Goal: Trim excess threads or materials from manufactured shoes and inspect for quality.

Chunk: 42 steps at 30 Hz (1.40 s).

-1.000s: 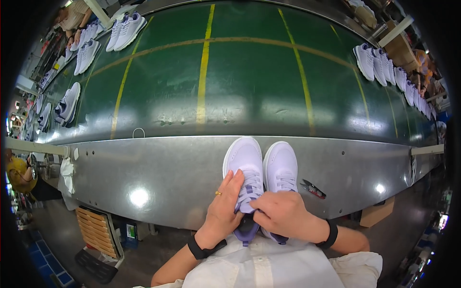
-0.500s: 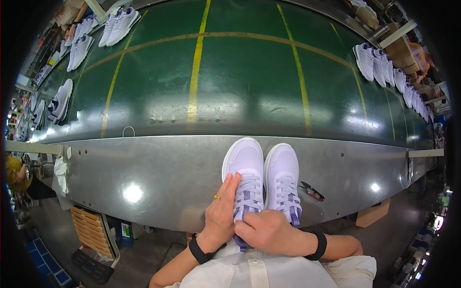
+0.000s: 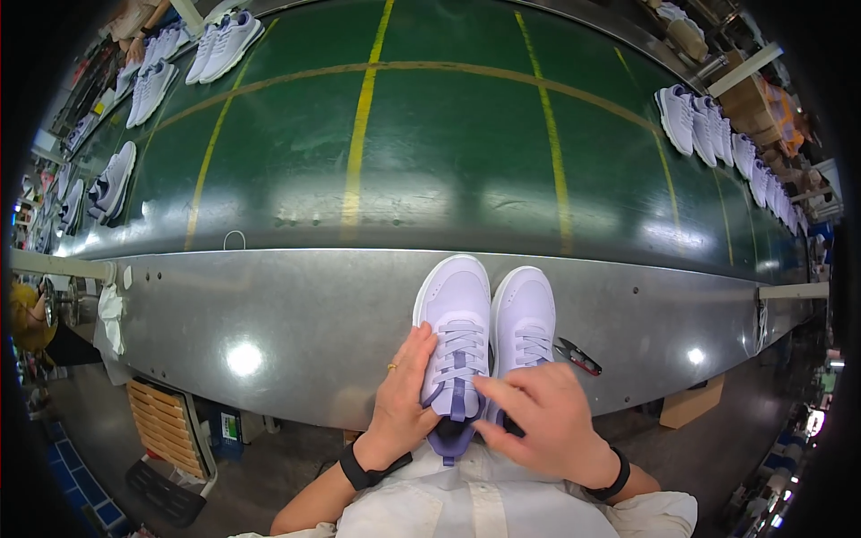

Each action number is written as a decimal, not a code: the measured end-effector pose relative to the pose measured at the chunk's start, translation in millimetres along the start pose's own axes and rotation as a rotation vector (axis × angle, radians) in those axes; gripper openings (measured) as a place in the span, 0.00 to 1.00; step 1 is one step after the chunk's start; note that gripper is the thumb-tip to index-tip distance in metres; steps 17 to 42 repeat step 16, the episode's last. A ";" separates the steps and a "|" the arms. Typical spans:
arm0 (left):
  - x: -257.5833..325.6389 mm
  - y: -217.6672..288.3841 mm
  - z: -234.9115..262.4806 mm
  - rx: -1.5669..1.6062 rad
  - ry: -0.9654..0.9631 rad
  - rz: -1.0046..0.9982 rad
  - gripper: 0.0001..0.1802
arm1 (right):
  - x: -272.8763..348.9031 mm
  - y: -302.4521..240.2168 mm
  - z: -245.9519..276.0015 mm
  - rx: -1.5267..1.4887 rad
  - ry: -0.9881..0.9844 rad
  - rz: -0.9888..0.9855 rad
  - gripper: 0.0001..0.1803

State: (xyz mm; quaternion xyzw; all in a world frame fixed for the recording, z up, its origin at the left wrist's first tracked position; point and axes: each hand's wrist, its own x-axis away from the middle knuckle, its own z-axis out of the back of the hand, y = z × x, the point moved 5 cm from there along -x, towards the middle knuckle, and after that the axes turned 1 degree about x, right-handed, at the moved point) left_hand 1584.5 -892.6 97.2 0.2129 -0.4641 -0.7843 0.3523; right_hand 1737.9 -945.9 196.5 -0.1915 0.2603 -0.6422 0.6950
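A pair of lavender lace-up sneakers stands side by side on the grey metal ledge, toes pointing away from me. Along the outer side of the left sneaker (image 3: 456,296) lies my left hand (image 3: 401,394), its fingers by the laces and its thumb near the collar, steadying the shoe. My right hand (image 3: 554,426) hovers at that shoe's tongue and opening, index finger and thumb apart with nothing visible between them. It hides the heel part of the right sneaker (image 3: 525,300). Dark-handled thread snips (image 3: 579,356) lie just right of the pair.
Beyond the metal ledge (image 3: 269,314) runs a green conveyor belt (image 3: 448,152) with yellow lines. More pale sneakers stand at its left (image 3: 222,47) and in a row at its right (image 3: 677,121). A thin wire hook (image 3: 234,239) rises at the belt's near edge.
My right hand has let go of the left sneaker's tongue area and moved right, its fingers spreading. The shoe's opening now shows. My left hand stays along the shoe's side.
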 end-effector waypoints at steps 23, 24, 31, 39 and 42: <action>-10.3 -1.4 2.0 -0.107 -0.098 -0.076 0.36 | 90.3 49.5 32.2 -0.077 0.302 -0.426 0.17; -10.3 -1.4 2.0 -0.107 -0.098 -0.076 0.36 | 90.3 49.5 32.2 -0.077 0.302 -0.426 0.17; -10.3 -1.4 2.0 -0.107 -0.098 -0.076 0.36 | 90.3 49.5 32.2 -0.077 0.302 -0.426 0.17; -10.3 -1.4 2.0 -0.107 -0.098 -0.076 0.36 | 90.3 49.5 32.2 -0.077 0.302 -0.426 0.17; -10.3 -1.4 2.0 -0.107 -0.098 -0.076 0.36 | 90.3 49.5 32.2 -0.077 0.302 -0.426 0.17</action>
